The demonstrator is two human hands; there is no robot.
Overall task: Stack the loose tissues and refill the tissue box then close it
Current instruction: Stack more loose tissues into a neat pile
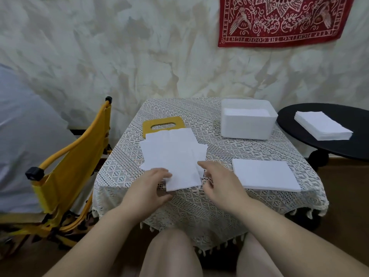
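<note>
Several loose white tissues (171, 152) lie fanned out on the lace-covered table (199, 206), partly over the yellow box lid (147, 124). My left hand (147, 186) pinches the near-left corner of the front tissue (183, 180). To that tissue's right my right hand (219, 180) hovers with its fingers relaxed and its index finger pointing at the tissue's edge. A neat tissue stack (265, 174) sits at the right front. The white tissue box (247, 118) stands open at the back right with tissues inside.
A black round side table (299, 124) to the right carries another tissue stack (323, 126). A yellow folding chair (75, 166) stands left of the table. A red cloth (279, 21) hangs on the wall behind.
</note>
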